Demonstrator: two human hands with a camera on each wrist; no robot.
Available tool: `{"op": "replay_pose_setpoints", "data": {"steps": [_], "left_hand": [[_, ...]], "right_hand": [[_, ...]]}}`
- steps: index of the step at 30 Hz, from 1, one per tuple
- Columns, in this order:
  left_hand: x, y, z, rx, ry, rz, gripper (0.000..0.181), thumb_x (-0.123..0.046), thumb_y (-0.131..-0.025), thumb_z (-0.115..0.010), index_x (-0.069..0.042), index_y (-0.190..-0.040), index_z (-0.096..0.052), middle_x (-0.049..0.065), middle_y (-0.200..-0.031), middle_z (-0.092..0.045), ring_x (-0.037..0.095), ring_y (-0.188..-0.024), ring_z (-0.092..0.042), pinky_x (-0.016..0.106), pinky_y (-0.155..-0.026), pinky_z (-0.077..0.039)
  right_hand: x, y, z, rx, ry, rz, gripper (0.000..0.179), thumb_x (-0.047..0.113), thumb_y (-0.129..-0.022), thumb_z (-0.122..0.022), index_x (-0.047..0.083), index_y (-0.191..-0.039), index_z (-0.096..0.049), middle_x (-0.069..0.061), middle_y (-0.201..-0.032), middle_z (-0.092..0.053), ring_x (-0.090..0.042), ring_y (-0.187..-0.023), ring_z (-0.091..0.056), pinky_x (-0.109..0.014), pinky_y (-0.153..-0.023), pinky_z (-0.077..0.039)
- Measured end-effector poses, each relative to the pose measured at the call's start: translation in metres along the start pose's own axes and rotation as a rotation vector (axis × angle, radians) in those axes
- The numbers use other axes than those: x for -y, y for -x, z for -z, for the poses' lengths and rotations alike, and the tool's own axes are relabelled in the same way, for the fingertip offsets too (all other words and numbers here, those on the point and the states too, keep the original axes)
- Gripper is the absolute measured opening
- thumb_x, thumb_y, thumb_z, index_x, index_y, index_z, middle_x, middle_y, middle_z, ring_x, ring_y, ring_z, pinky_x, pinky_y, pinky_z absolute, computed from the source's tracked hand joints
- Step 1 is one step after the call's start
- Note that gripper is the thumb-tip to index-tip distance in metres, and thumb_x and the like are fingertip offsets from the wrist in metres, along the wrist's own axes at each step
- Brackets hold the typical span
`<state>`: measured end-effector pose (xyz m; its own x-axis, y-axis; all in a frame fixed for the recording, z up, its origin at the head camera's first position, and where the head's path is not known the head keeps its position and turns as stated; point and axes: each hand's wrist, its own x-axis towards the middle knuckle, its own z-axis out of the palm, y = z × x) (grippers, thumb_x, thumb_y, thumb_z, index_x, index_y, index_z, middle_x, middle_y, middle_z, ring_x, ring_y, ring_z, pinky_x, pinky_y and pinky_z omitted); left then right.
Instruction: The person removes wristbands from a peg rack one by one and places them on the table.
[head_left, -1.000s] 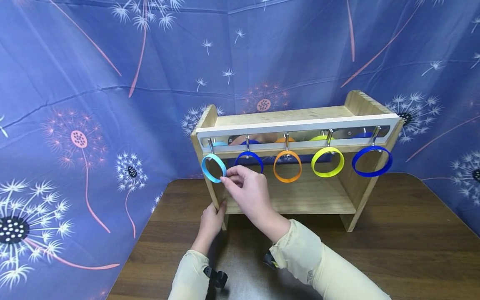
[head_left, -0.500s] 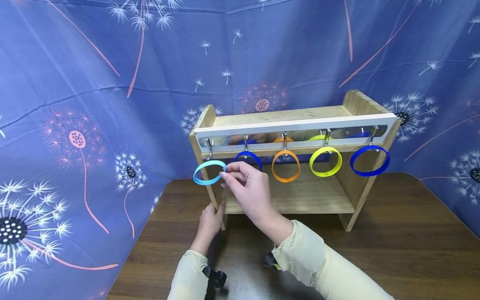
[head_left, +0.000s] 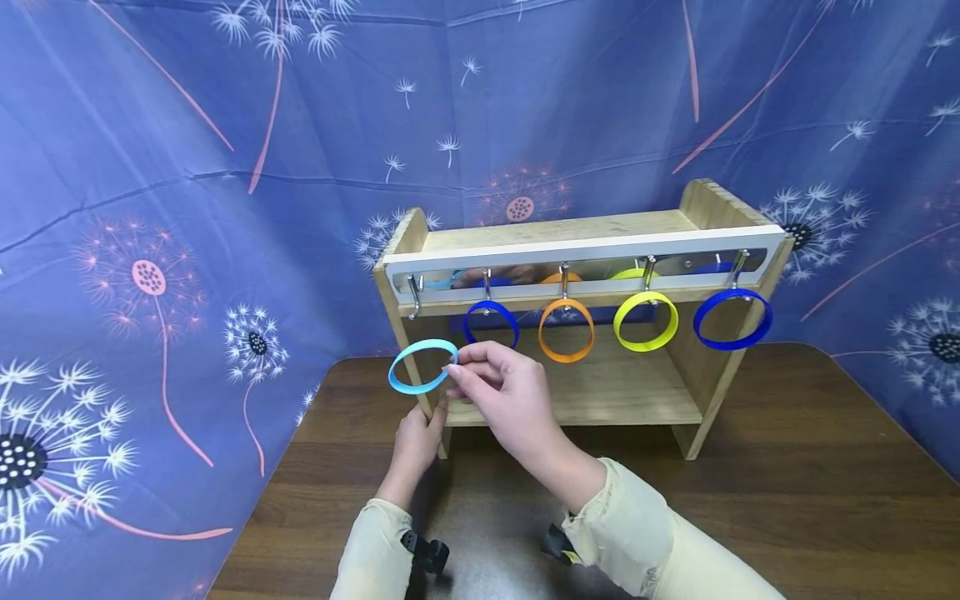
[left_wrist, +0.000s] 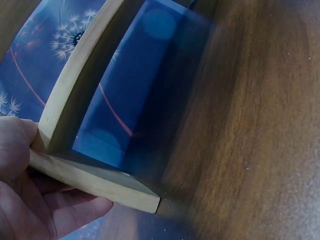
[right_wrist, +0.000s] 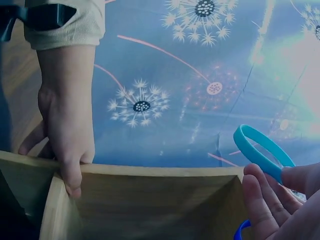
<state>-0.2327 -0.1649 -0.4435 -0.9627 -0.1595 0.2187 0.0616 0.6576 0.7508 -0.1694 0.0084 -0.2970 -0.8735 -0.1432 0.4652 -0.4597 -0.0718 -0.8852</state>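
My right hand [head_left: 517, 400] pinches a light blue silicone wristband [head_left: 399, 380] between thumb and fingers, below the leftmost hook [head_left: 414, 298], which is bare. The same light blue band [right_wrist: 260, 145] shows as a loop in the right wrist view. My left hand [head_left: 417, 435] grips the left side panel of a wooden shelf [head_left: 600, 396] low down; in the left wrist view the fingers [left_wrist: 75, 215] curl under the panel's edge. On the other hooks hang a dark blue band [head_left: 468, 321], an orange band [head_left: 545, 337], a yellow band [head_left: 621, 321] and another dark blue band [head_left: 701, 329].
The shelf's front carries a white-edged rail [head_left: 585, 244] with a mirror-like strip holding the hooks. It stands on a brown wooden table [head_left: 810, 467]. Behind hangs a blue cloth [head_left: 315, 275] printed with dandelions.
The light blue wristband has come off the leftmost hook, drawn down and toward me by my right hand. My left hand stays on the side panel.
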Motion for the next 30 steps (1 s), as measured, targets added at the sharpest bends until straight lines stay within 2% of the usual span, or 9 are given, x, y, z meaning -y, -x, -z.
{"op": "replay_pose_setpoints", "data": {"steps": [6,10,15,21,24,27,30], "left_hand": [[0.001,0.000,0.000,-0.005,0.000,-0.015,0.037,-0.035,-0.099,-0.054,-0.010,-0.071,-0.049,0.002,-0.061,-0.045,0.025,-0.063,-0.049,0.041,-0.059,-0.041],[0.001,0.001,0.001,0.002,-0.001,-0.006,0.040,-0.034,-0.099,-0.054,-0.012,-0.067,-0.044,0.000,-0.058,-0.041,0.021,-0.057,-0.045,0.036,-0.054,-0.038],[0.001,0.000,0.000,0.005,-0.014,0.013,0.042,-0.032,-0.097,-0.055,-0.014,-0.062,-0.040,0.000,-0.056,-0.041,0.020,-0.054,-0.045,0.035,-0.053,-0.037],[0.003,-0.001,-0.001,0.011,-0.041,0.045,0.036,-0.030,-0.096,-0.056,-0.011,-0.066,-0.050,0.002,-0.059,-0.045,0.025,-0.059,-0.050,0.040,-0.058,-0.042],[0.003,-0.001,-0.001,0.002,-0.044,0.027,0.035,-0.032,-0.098,-0.055,-0.009,-0.071,-0.054,0.004,-0.061,-0.046,0.027,-0.063,-0.051,0.044,-0.063,-0.044],[0.002,-0.001,-0.001,-0.003,-0.031,0.011,0.039,-0.035,-0.100,-0.054,-0.009,-0.070,-0.054,0.003,-0.059,-0.045,0.028,-0.063,-0.052,0.046,-0.064,-0.044],[0.002,-0.001,-0.002,-0.016,-0.029,0.006,0.040,-0.037,-0.099,-0.055,-0.008,-0.070,-0.055,0.006,-0.061,-0.051,0.031,-0.067,-0.056,0.049,-0.067,-0.046]], "right_hand": [[-0.001,0.006,0.006,0.017,-0.023,-0.038,0.014,0.005,-0.090,-0.069,-0.004,-0.100,-0.065,-0.016,-0.089,-0.072,-0.026,-0.074,-0.071,-0.032,-0.072,-0.056],[-0.002,0.009,0.009,0.009,-0.017,-0.058,0.014,0.004,-0.090,-0.069,-0.004,-0.100,-0.065,-0.015,-0.087,-0.072,-0.028,-0.074,-0.071,-0.032,-0.072,-0.056],[-0.005,0.012,0.011,0.009,-0.002,-0.061,0.014,0.004,-0.090,-0.068,-0.004,-0.101,-0.065,-0.015,-0.087,-0.072,-0.025,-0.073,-0.071,-0.032,-0.071,-0.056],[-0.008,0.016,0.014,0.032,-0.038,-0.079,0.016,0.004,-0.090,-0.068,-0.007,-0.101,-0.064,-0.020,-0.088,-0.071,-0.025,-0.074,-0.071,-0.033,-0.071,-0.056],[-0.010,0.018,0.015,0.040,-0.048,-0.090,0.015,0.003,-0.090,-0.068,-0.007,-0.101,-0.064,-0.022,-0.089,-0.071,-0.027,-0.074,-0.071,-0.034,-0.072,-0.056],[-0.012,0.020,0.017,0.040,-0.028,-0.093,0.014,0.003,-0.090,-0.068,-0.005,-0.100,-0.064,-0.021,-0.088,-0.071,-0.027,-0.075,-0.071,-0.034,-0.071,-0.056],[-0.013,0.023,0.018,0.040,-0.008,-0.094,0.012,0.003,-0.090,-0.068,-0.003,-0.099,-0.065,-0.016,-0.087,-0.072,-0.028,-0.075,-0.071,-0.033,-0.070,-0.057]]}}
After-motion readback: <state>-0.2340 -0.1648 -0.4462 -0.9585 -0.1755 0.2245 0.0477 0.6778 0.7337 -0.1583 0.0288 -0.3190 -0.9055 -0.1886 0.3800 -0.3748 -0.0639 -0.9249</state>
